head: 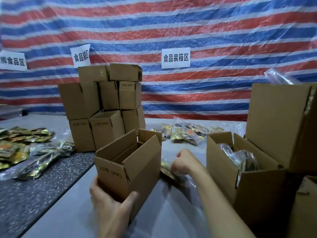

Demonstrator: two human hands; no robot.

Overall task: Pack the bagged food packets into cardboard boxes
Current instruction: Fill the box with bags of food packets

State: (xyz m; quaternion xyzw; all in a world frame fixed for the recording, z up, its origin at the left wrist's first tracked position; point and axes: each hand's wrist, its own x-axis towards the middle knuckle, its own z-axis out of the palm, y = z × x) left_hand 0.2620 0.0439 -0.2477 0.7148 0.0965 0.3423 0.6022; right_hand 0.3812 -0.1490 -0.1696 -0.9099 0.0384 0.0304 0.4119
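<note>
An open, empty cardboard box (137,169) stands on the grey table in front of me, flaps up. My left hand (111,206) grips its near bottom corner. Just right of the box lies a clear bag of food packets (169,170), gold and dark. My right hand (182,163) is closed on that bag's top, knuckles up. The box hides the bag's left part. A second open box (228,169) at the right holds a bagged bundle of packets (243,157).
A stack of several closed cardboard boxes (103,109) stands behind the open one. Loose packets (25,150) cover the dark counter at left. More bagged packets (188,133) lie at the back. A tall box (277,121) rises far right. A striped tarp hangs behind.
</note>
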